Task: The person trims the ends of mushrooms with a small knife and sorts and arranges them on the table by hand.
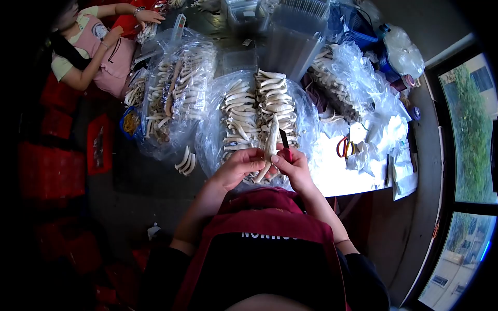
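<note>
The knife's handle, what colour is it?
The handle is red. It shows best in the head view, the only one here.

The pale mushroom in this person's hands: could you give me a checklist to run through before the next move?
1. Pale mushroom steadied: ok, left hand and right hand both hold it.
2. Red-handled knife secured: ok, in the right hand.
3. Blade clear of the left hand: ok, it points away, toward the mushroom rows.
4. Scissors out of the way: ok, off to the right.
5. Mushroom's underside clean: cannot tell, hidden.
</note>
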Tool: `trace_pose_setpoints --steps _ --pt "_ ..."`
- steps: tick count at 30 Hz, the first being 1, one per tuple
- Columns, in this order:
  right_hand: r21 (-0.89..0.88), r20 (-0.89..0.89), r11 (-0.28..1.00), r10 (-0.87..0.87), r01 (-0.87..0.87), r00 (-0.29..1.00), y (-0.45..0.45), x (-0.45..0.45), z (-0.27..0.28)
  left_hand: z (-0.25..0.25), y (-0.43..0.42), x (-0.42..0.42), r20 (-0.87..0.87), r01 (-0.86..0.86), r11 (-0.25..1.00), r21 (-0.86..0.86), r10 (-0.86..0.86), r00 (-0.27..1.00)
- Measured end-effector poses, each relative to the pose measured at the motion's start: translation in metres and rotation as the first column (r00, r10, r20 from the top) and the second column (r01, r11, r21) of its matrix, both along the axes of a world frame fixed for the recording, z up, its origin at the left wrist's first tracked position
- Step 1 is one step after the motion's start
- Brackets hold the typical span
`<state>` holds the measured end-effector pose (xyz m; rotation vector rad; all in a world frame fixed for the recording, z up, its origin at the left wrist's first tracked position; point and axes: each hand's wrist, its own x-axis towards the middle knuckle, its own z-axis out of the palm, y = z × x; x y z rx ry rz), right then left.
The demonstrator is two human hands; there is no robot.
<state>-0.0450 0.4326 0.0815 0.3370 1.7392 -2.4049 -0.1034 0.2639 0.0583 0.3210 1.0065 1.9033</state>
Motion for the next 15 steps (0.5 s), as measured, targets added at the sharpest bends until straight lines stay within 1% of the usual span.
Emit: trace_pose_setpoints --steps 3,4,6,7,9,10,12,13,14,15 --pt "-0.161 0.015 0.984 0.086 -0.083 0.996 -0.002 0.003 0.001 0.001 -0.001 0.006 0.070 0.057 0.998 -0.005 -0.057 0.996" --pt "-0.162 0.016 0.984 0.083 -0.079 0.996 -0.004 0.005 0.001 0.001 -0.001 0.008 0.071 0.060 0.998 -0.007 -0.060 0.996" --pt "-0.109 -0.040 0.994 0.015 -0.020 0.999 -0.006 0.008 -0.001 0.006 -0.001 0.009 -0.089 0.020 0.995 -0.102 -0.029 0.996" --pt "-0.110 -0.040 0.994 0.012 -0.016 0.999 -0.006 0.009 -0.001 0.012 0.000 0.011 -0.089 0.023 0.994 -0.103 -0.033 0.995" --pt "0.067 -0.124 0.997 -0.024 0.033 0.992 -0.003 0.012 0.000 0.027 0.003 0.015 -0.156 -0.155 0.984 -0.092 0.139 0.978" --pt "0.067 -0.125 0.997 -0.026 0.034 0.992 -0.002 0.013 0.001 0.023 0.003 0.014 -0.157 -0.153 0.984 -0.092 0.138 0.978" --pt "0.184 -0.080 0.983 0.002 0.013 0.997 -0.002 0.015 0.003 0.011 0.002 0.008 -0.261 -0.211 0.975 0.064 0.220 0.940" --pt "0.183 -0.081 0.983 -0.001 0.016 0.997 -0.003 0.015 0.005 0.010 0.000 0.010 -0.262 -0.176 0.979 0.099 0.196 0.945" --pt "0.194 -0.080 0.981 0.004 0.012 0.997 -0.004 0.016 0.006 0.011 0.001 0.012 -0.261 -0.173 0.980 0.099 0.193 0.946" --pt "0.205 -0.078 0.979 0.010 0.007 0.997 -0.005 0.018 0.007 0.011 0.004 0.014 -0.317 -0.166 0.983 0.080 0.183 0.931"
